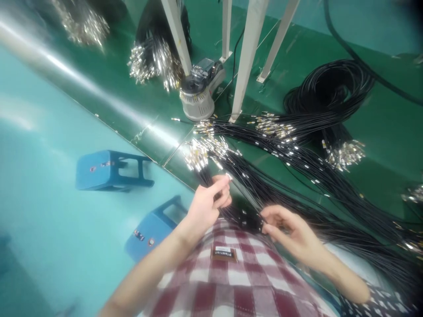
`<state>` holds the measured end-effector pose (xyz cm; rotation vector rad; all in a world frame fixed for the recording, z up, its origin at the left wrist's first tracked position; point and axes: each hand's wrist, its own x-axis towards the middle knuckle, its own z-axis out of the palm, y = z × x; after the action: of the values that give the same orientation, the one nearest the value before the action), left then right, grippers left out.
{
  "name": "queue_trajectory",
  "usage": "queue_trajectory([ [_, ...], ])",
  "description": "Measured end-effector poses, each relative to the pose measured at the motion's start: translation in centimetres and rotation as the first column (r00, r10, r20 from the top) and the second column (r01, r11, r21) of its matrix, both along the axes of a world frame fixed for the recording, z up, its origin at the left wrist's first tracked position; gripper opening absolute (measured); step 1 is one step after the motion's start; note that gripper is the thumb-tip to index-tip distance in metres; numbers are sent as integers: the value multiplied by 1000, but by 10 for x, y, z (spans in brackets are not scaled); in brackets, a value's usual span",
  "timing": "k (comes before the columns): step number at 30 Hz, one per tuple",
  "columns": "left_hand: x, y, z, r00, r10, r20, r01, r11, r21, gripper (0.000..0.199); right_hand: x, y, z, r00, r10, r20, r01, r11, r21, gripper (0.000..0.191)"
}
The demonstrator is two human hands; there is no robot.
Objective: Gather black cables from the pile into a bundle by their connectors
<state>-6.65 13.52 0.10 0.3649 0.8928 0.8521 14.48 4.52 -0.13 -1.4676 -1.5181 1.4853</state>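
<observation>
My left hand (213, 200) pinches a thin black cable (247, 195) close to its silvery metal end (229, 176). Further along the same cable, my right hand (291, 231) has thumb and fingertips closed on it, near the front of the checked apron (244, 275). Just beyond both hands, a thick bundle of black cables (276, 189) runs across the green work surface. Many shiny metal ends (198, 155) cluster at the bundle's left tip, beyond my left hand.
A grey device with a round base (197, 103) stands beside a pale metal post (249, 57). Coiled black cables (327, 90) lie at the right, and more bundles (153, 61) at the back left. Blue stools (95, 171) stand on the floor at left.
</observation>
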Motion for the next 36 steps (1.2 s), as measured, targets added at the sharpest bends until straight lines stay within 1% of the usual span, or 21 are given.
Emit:
queue_trajectory([
  [2, -1, -4, 1, 996, -85, -6, 85, 996, 3, 15, -3, 0, -3, 999, -1, 41, -1, 998, 57, 13],
  [3, -1, -5, 1, 995, -99, -7, 99, 995, 8, 13, -5, 0, -4, 998, -2, 59, -3, 997, 79, 13],
  [5, -2, -7, 2, 999, -53, -8, 53, 998, 18, 17, -5, 0, -3, 996, 1, 91, -11, 994, 109, 14],
  [7, -4, -7, 2, 1000, 21, -10, -21, 1000, 18, 16, -2, 1, 1, 992, 39, 121, -51, 994, 99, 15],
  [9, -5, -7, 1, 1000, 28, -11, -28, 1000, 5, 17, 1, 5, 8, 979, 151, 136, -157, 987, 31, 14],
  [11, -6, -8, 2, 1000, 6, -5, -6, 1000, -1, 20, 2, 15, 15, 947, 300, 115, -295, 953, -64, 15],
  [12, -6, -9, 2, 1000, 0, 1, 0, 1000, 0, 21, 0, 21, 19, 928, 361, 94, -352, 931, -99, 17],
  [13, -6, -10, 2, 1000, 0, 7, 0, 1000, 0, 22, -4, 28, 22, 915, 396, 81, -387, 916, -111, 19],
  [14, -6, -11, 3, 1000, 3, 12, -3, 1000, -1, 23, -9, 36, 24, 913, 400, 87, -391, 915, -101, 21],
  [15, -6, -11, 3, 1000, 8, 12, -8, 1000, -4, 24, -16, 44, 27, 921, 375, 106, -369, 927, -72, 22],
  [17, -5, -12, 3, 1000, 10, 5, -10, 1000, -12, 24, -32, 58, 31, 951, 267, 153, -273, 962, 22, 22],
  [19, -5, -12, 4, 1000, 14, 16, -14, 1000, -14, 20, -48, 68, 35, 969, 166, 182, -188, 975, 115, 26],
  [21, -6, -12, 5, 998, 42, 45, -41, 999, -16, 10, -60, 73, 37, 967, 142, 209, -178, 970, 165, 31],
  [22, -6, -12, 5, 996, 61, 59, -60, 998, -18, 11, -64, 73, 37, 960, 139, 243, -184, 967, 174, 33],
  [24, -6, -11, 6, 995, 78, 68, -77, 997, -22, 22, -66, 72, 35, 935, 124, 331, -189, 967, 170, 33],
  [26, -6, -10, 5, 997, 58, 42, -58, 998, -18, 20, -63, 66, 32, 903, 108, 417, -192, 968, 165, 33],
  [28, -6, -7, 1, 999, 51, 2, -51, 998, -28, 17, -54, 56, 27, 878, 129, 461, -235, 955, 180, 32],
  [30, -7, -5, -5, 996, 84, -19, -85, 995, -60, 18, -40, 43, 23, 866, 184, 464, -291, 941, 172, 32],
  [32, -7, -2, -12, 992, 121, -20, -122, 987, -100, 18, -22, 29, 19, 864, 241, 441, -318, 942, 108, 30],
  [34, -8, 0, -18, 991, 133, -18, -134, 983, -127, 19, -6, 19, 17, 870, 283, 403, -320, 947, 26, 28],
  [36, -9, 1, -20, 991, 132, -6, -131, 982, -133, 20, 2, 15, 16, 885, 271, 379, -291, 957, -5, 20],
])
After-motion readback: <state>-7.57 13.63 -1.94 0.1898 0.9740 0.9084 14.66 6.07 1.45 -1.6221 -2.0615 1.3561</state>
